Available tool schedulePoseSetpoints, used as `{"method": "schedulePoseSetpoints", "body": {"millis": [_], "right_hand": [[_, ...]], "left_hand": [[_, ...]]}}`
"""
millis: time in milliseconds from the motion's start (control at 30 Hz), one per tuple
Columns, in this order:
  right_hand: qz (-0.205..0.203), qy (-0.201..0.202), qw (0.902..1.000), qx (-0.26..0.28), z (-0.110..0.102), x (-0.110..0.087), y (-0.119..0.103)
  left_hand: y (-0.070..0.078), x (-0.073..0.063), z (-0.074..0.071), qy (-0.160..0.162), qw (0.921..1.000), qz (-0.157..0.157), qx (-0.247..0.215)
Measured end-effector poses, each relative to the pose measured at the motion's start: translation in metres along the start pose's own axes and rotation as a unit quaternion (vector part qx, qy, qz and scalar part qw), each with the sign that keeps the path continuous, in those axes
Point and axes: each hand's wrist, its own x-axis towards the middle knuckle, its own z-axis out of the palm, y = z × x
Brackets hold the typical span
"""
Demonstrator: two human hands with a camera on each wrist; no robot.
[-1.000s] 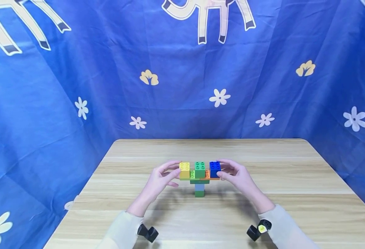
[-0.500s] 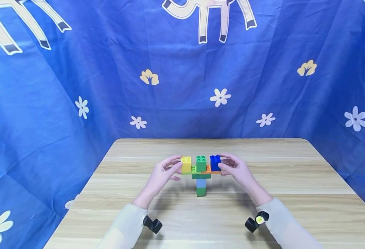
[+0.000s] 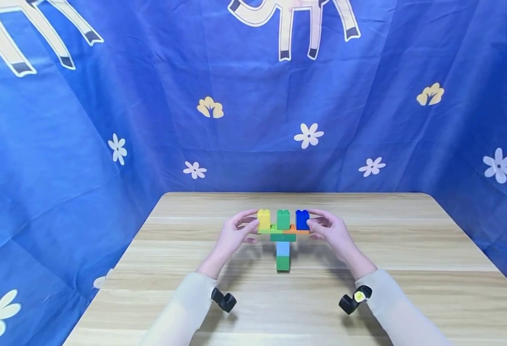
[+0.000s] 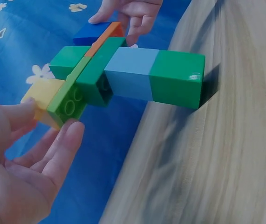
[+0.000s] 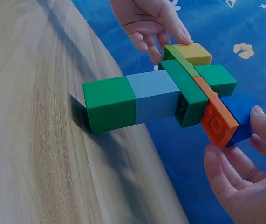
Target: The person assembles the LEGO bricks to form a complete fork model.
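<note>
A toy building-block structure stands upright in the head view, its stem made of a green block [image 3: 283, 263] under a light blue block [image 3: 283, 248]. A dark green brick [image 3: 283, 237] crosses the stem and carries a lime plate [image 3: 264, 231] and an orange plate [image 3: 302, 231]. Yellow [image 3: 264, 221], green [image 3: 283, 221] and dark blue blocks [image 3: 302, 221] sit on top. My left hand [image 3: 235, 231] pinches the yellow end, thumb on the block and fingers beneath the lime plate. At the opposite end my right hand [image 3: 332, 232] pinches the dark blue block, fingertips under the orange plate.
A light wooden table [image 3: 184, 269] lies beneath the structure. Blue patterned cloth [image 3: 253, 120] hangs behind it and along both sides. Small black cameras [image 3: 224, 300] sit at both wrists, over the sleeves.
The structure has gone from leaning toward the head camera to nearly upright, its top swinging up and back with both hands. More of the stem shows now. Both hands keep their grip.
</note>
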Motion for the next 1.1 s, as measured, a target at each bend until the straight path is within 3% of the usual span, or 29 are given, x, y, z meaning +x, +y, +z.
{"method": "schedulePoseSetpoints", "body": {"millis": [200, 333, 833, 1100], "right_hand": [[0.012, 0.015, 0.9998, 0.0, -0.004, 0.001, 0.007], [0.018, 0.023, 0.9996, 0.006, -0.005, 0.002, 0.011], [0.097, 0.018, 0.9951, -0.01, -0.01, 0.008, 0.031], [0.129, 0.01, 0.9916, -0.002, -0.014, 0.009, 0.041]], "left_hand": [[-0.006, 0.004, 0.009, 0.006, 1.0, -0.007, 0.001], [-0.018, 0.009, 0.013, 0.01, 0.9998, -0.019, -0.002], [-0.038, 0.012, 0.022, 0.003, 0.9941, -0.107, -0.015], [-0.047, 0.016, 0.027, -0.008, 0.9932, -0.116, -0.007]]}}
